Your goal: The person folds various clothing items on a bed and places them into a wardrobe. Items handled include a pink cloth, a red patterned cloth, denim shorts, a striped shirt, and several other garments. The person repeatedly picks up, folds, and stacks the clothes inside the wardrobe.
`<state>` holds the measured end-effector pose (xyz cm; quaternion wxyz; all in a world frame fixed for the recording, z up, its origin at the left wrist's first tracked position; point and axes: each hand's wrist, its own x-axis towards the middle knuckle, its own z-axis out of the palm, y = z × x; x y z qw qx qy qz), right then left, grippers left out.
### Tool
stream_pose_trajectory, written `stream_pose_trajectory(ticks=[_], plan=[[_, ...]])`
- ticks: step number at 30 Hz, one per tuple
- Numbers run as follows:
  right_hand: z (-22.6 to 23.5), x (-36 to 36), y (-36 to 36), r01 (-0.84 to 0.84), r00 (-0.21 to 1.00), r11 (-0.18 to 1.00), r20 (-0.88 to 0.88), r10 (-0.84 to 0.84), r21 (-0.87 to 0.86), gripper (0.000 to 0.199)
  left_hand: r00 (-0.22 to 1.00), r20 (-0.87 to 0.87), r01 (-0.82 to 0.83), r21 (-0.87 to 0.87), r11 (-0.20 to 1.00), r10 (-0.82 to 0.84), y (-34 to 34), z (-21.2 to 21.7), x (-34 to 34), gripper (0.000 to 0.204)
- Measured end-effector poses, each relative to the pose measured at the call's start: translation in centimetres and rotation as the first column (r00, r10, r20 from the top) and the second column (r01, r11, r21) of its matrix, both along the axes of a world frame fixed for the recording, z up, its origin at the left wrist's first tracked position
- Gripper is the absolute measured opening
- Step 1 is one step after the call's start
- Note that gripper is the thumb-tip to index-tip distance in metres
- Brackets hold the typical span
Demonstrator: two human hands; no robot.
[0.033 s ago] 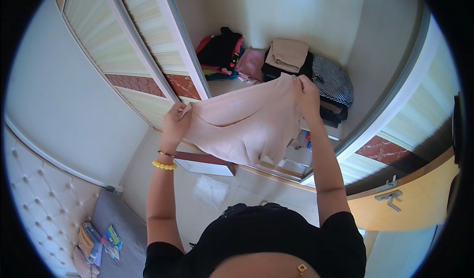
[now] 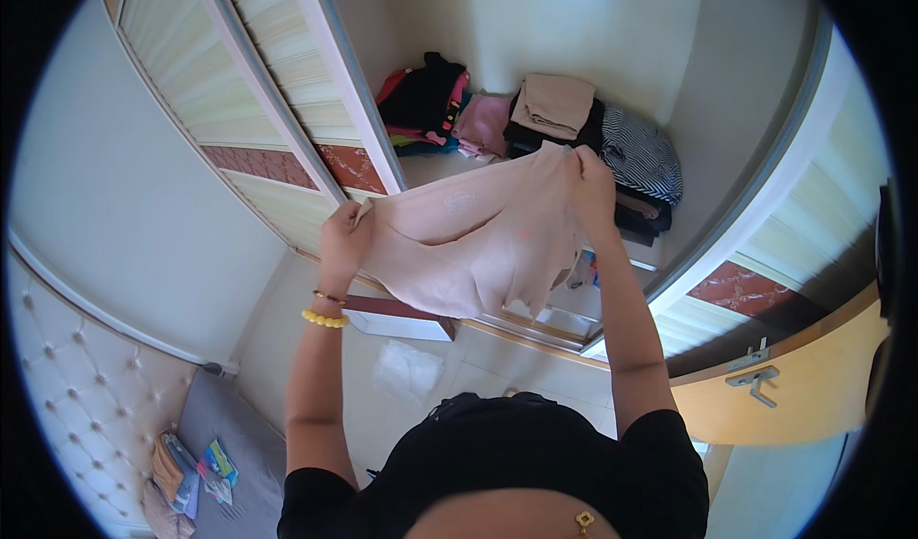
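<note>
Hands (image 2: 346,238) spread pale pink garment (image 2: 473,242), hanging creased.

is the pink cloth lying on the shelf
No, both hands hold the pink cloth up in front of the shelf, left hand and right hand gripping its edges.

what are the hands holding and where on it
Both hold a pale pink garment spread out: left hand and right hand each grip its upper edge.

A: Any packages, labels, signs or screens showing?
B: Only small colourful flat packets (image 2: 218,464), lying on the grey padded bench (image 2: 251,424), just beside its folded cloths.
</note>
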<state>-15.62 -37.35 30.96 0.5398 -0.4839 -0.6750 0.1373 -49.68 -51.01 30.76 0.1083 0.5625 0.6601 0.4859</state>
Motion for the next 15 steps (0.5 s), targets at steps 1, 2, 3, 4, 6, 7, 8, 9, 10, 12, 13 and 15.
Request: stream_pose_trajectory(ticks=[1, 2, 3, 4, 6, 7, 8, 9, 10, 12, 13, 15], plan=[[-0.3, -0.6, 0.0, 0.046, 0.999, 0.999, 0.012, -0.046, -0.02, 0.022, 0.998, -0.048, -0.049, 0.015, 0.999, 0.05, 1.3, -1.1, 0.3, 0.014], [-0.6, -1.2, 0.0, 0.093, 0.995, 0.995, 0.024, -0.092, -0.04, 0.022, 0.999, -0.034, -0.033, 0.048, 0.998, 0.035, 2.0, -2.4, 0.9, 0.018], [-0.8, -1.8, -0.1, 0.077, 0.997, 0.996, 0.022, -0.076, -0.052, 0.022, 0.967, 0.252, 0.033, -0.021, 0.999, -0.026, 2.7, -2.8, 2.2, 0.017], [-1.0, -2.6, -0.4, 0.06, 0.998, 0.996, 0.022, -0.058, -0.064, 0.021, 0.851, 0.522, 0.113, -0.071, 0.991, -0.06, 3.1, -3.3, 3.8, 0.017], [-2.0, -4.8, -0.9, -0.034, 0.999, 0.999, 0.024, 0.035, -0.034, 0.021, 0.5, 0.859, 0.237, -0.015, 0.972, -0.109, 5.1, -6.0, 6.8, 0.016], [-2.5, -6.2, -1.7, -0.112, 0.993, 0.994, 0.027, 0.112, 0.001, 0.021, 0.483, 0.863, 0.275, 0.01, 0.961, -0.148, 5.8, -6.4, 7.9, 0.015], [-2.6, -6.9, -2.4, -0.182, 0.983, 0.983, 0.012, 0.182, -0.012, 0.02, 0.444, 0.878, 0.328, 0.025, 0.944, -0.177, 6.0, -6.7, 8.8, 0.013], [-2.6, -7.1, -2.9, -0.236, 0.972, 0.971, 0.012, 0.236, -0.032, 0.02, 0.401, 0.892, 0.387, 0.044, 0.921, -0.211, 6.2, -6.2, 10.1, 0.012], [-2.7, -7.5, -3.4, -0.299, 0.954, 0.953, 0.005, 0.3, -0.052, 0.019, 0.38, 0.898, 0.408, 0.052, 0.912, -0.221, 6.0, -5.4, 11.2, 0.013], [-2.9, -7.9, -3.7, -0.376, 0.926, 0.925, 0.009, 0.377, -0.063, 0.019, 0.337, 0.911, 0.448, 0.068, 0.891, -0.238, 5.6, -3.6, 12.6, 0.016], [-3.0, -8.1, -3.8, -0.389, 0.92, 0.919, 0.022, 0.391, -0.055, 0.019, 0.278, 0.919, 0.489, 0.116, 0.865, -0.281, 5.5, -3.2, 12.5, 0.019], [-3.4, -8.1, -3.5, -0.469, 0.883, 0.874, -0.041, 0.468, -0.124, 0.018, 0.151, 0.922, 0.56, 0.218, 0.799, -0.357, 5.5, -2.5, 12.2, 0.024]])
